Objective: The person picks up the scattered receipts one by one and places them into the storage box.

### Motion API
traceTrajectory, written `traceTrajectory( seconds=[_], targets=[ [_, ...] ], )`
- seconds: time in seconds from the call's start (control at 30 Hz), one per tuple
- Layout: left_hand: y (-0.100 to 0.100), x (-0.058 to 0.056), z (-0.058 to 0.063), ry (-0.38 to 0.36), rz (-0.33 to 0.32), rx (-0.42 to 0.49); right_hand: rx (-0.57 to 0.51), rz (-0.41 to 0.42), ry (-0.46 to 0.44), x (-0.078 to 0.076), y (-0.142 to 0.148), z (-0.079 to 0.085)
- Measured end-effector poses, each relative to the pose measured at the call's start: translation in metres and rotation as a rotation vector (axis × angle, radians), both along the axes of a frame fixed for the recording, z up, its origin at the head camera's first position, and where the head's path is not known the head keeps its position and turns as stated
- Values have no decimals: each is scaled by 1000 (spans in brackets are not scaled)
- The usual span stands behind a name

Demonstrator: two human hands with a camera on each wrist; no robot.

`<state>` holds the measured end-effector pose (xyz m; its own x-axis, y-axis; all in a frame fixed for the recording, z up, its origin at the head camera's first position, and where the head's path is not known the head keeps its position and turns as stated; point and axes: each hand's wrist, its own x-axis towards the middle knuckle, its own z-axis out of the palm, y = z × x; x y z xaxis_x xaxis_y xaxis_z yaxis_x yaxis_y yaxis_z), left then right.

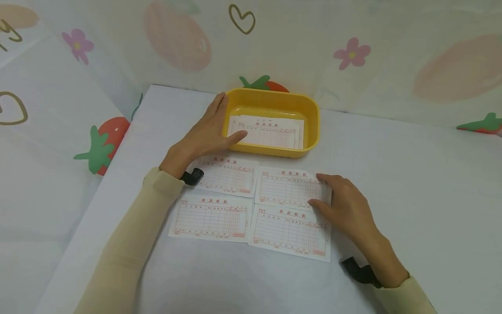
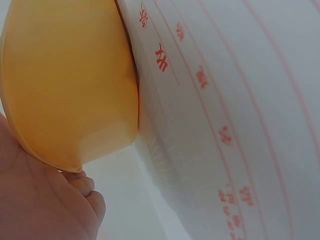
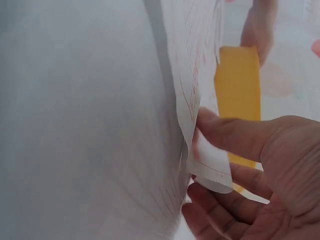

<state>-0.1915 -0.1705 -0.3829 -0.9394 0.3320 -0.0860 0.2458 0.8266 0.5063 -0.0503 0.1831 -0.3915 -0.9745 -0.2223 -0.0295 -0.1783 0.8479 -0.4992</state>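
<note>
My left hand (image 1: pixel 205 133) grips the left end of a yellow plastic basin (image 1: pixel 270 151), its thumb over the front rim and its fingers along the side. In the left wrist view, fingertips curl by the rim of the basin (image 2: pixel 70 80). Several red-printed receipt slips (image 1: pixel 266 133) lie inside. Below the basin, my right hand (image 1: pixel 351 209) pinches the right edge of the upper right receipt slip (image 1: pixel 286 187). The right wrist view has the thumb (image 3: pixel 235 135) on one face of the slip and fingers at its bent lower edge (image 3: pixel 212 184).
Three more slips lie close together: upper left (image 1: pixel 223 174), lower left (image 1: pixel 211 220) and lower right (image 1: pixel 288 233). They are on a white-covered table (image 1: pixel 412 196). A curtain (image 1: pixel 298 52) printed with strawberries, flowers and hearts hangs behind.
</note>
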Motion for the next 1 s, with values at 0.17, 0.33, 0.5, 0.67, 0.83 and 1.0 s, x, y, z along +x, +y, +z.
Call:
traceTrajectory(
  seconds=[0.17, 0.33, 0.5, 0.67, 0.83, 1.0],
  targets=[
    [-1, 1, 1, 0, -2, -4, -96, 13, 59, -2, 4, -4],
    [-3, 1, 1, 3, -1, -11, -196, 11, 61, -6, 10, -3],
    [-3, 0, 2, -8, 1, -14, -246, 13, 51, -11, 17, 0],
    [0, -3, -1, -4, -10, 18, -294, -4, 66, -11, 23, 4],
    [5, -5, -3, -14, -28, 23, -320, -54, 89, -10, 27, 6],
    [0, -3, -3, -8, -6, -1, -333, -54, 89, -14, 26, 8]
  ],
)
